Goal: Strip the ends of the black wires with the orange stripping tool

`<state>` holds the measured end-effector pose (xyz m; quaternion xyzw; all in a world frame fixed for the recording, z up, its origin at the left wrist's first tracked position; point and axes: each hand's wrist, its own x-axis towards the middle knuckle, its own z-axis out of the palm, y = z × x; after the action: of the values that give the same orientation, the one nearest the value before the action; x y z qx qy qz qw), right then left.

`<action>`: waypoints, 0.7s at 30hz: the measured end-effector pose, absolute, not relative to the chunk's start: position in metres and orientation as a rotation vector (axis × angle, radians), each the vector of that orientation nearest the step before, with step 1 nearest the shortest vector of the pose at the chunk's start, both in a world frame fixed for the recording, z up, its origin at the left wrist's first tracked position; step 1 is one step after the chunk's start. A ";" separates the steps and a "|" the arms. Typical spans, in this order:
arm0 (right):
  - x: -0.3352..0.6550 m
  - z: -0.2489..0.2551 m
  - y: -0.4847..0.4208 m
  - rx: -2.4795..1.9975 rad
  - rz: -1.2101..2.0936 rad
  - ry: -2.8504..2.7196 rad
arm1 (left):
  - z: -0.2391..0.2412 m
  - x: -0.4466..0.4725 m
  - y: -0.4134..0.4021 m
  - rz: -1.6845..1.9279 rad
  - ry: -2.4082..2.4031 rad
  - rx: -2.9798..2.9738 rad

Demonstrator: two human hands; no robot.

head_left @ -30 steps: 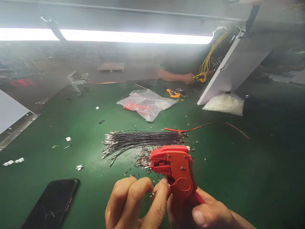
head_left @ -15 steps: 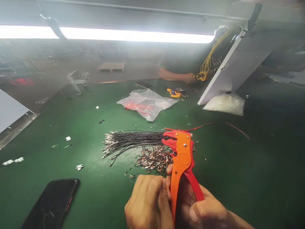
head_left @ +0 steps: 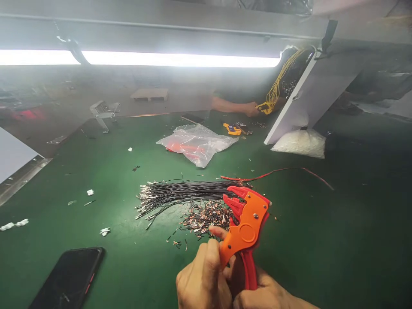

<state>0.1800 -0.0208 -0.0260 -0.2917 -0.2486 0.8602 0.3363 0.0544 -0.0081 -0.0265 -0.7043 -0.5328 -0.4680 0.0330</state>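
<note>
Right hand (head_left: 262, 296) is clasping the red-and-orange wire stripper (head_left: 247, 234), jaws parted, well in from the far edge of the worktop (head_left: 354, 249); the left hand (head_left: 202, 274) is curling beside it, any pinch hidden. Positioning the stripper seems to be occupying both hands, calling next for fingers kept clear.

No lettering is legible; no numbers either.

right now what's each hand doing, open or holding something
Left hand: curled closed; whether it holds anything can't be told.
Right hand: closed around the red-and-orange wire stripper.
</note>
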 end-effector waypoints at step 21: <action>0.196 -0.020 -0.028 -0.543 2.282 -0.681 | 0.013 0.037 -0.012 -1.444 -1.264 -2.004</action>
<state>0.1960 -0.0277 -0.0197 -0.2087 -0.2618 0.8779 0.3424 0.0369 -0.0119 0.0130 -0.7101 -0.4480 -0.5117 0.1822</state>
